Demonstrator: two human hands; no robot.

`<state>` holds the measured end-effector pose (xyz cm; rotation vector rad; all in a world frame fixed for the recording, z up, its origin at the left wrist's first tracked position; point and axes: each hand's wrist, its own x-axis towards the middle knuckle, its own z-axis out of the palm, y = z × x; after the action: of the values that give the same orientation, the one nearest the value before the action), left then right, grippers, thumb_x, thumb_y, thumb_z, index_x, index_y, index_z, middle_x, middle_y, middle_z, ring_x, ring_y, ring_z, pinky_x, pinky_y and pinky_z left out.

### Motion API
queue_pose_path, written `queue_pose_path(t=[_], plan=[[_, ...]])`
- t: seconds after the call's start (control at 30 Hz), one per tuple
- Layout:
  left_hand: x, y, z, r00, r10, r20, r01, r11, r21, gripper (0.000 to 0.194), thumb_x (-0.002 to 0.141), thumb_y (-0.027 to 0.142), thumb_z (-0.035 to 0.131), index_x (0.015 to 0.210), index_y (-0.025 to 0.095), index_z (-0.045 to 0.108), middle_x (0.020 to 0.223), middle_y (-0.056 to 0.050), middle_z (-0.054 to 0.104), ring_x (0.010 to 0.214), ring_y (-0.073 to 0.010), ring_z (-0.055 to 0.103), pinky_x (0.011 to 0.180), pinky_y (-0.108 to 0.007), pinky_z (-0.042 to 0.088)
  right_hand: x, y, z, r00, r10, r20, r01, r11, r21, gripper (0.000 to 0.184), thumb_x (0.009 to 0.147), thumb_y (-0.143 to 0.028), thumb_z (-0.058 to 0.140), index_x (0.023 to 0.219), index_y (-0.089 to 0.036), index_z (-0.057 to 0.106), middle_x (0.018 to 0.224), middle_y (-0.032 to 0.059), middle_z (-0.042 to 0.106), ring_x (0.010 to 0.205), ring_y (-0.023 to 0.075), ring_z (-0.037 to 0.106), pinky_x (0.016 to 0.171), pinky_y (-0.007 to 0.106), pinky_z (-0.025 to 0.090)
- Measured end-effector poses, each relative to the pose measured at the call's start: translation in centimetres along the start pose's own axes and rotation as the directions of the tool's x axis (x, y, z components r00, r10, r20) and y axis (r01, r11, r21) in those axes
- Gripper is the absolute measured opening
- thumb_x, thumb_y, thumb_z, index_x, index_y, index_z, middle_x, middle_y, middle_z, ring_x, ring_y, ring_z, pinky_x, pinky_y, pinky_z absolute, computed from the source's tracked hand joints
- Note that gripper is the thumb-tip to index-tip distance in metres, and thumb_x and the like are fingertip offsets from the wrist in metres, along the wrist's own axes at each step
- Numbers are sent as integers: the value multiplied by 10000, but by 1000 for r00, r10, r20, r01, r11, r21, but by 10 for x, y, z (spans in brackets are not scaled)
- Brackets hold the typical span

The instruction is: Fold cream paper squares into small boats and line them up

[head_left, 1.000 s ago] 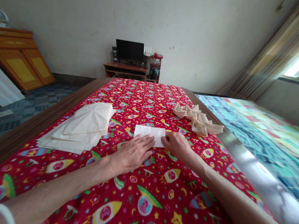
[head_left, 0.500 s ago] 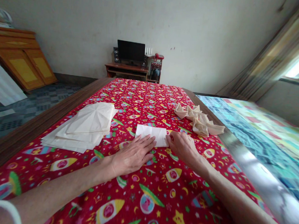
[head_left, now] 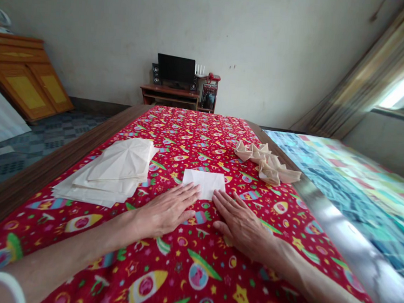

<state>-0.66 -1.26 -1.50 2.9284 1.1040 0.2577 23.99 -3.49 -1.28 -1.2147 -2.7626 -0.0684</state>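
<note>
A small folded white paper (head_left: pixel 204 182) lies flat on the red patterned tablecloth (head_left: pixel 193 263). My left hand (head_left: pixel 164 209) rests flat with fingers stretched out, its fingertips at the paper's near left edge. My right hand (head_left: pixel 240 222) also lies flat and open, fingertips just below the paper's near right corner. Neither hand holds anything.
A stack of cream paper sheets (head_left: pixel 111 172) sits to the left. Several folded beige paper shapes (head_left: pixel 267 163) lie at the right, near the table's edge. A patterned bed cover (head_left: pixel 353 182) runs along the right. A desk with a monitor (head_left: pixel 176 70) stands by the far wall.
My right hand let go of the paper's right edge, drew back toward me and flattened on the cloth. My left hand slid back a little. The paper now lies fully uncovered.
</note>
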Motion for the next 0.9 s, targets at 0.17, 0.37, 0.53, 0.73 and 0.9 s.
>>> queue_pose_path(t=[0.17,0.37,0.53,0.73,0.9], plan=[[-13,-1,-5,999,-29,-31,30,999,24,483,972,418,281,1362,163,412,1452,-81,372,1367,-196,291,1120,-352,236,-3,4,-5,999,12,-35,-12,1000,15,501,964,-366,330,1378,-94,411,1417,149,386,1333,261,333,1100,480,293],[14,3,0,998,-24,-56,27,998,54,513,972,412,272,1317,81,458,1421,-148,403,1348,-222,329,1104,-352,280,30,10,-6,999,-50,-12,51,993,102,502,980,-364,271,1359,-75,431,1410,153,412,1344,225,315,1123,410,272],[43,-7,5,998,-58,-28,60,997,53,571,973,433,215,1349,44,398,1448,-170,344,1374,-237,268,1121,-375,242,49,36,4,998,-56,-19,58,992,111,562,977,-397,235,1393,-42,364,1456,180,317,1372,246,243,1123,438,259],[41,-31,9,986,-165,5,163,982,97,594,962,443,207,1397,58,330,1486,-151,271,1390,-235,222,1130,-372,203,42,60,11,997,54,-59,-50,997,66,554,975,-384,219,1372,-44,403,1448,171,330,1364,249,262,1114,443,277],[27,-39,7,984,-176,-8,175,978,117,591,964,444,188,1398,71,333,1485,-139,277,1394,-225,212,1139,-387,175,38,58,10,983,140,-116,-140,990,11,485,977,-344,249,1300,-76,493,1410,175,407,1336,260,331,1089,475,310]])
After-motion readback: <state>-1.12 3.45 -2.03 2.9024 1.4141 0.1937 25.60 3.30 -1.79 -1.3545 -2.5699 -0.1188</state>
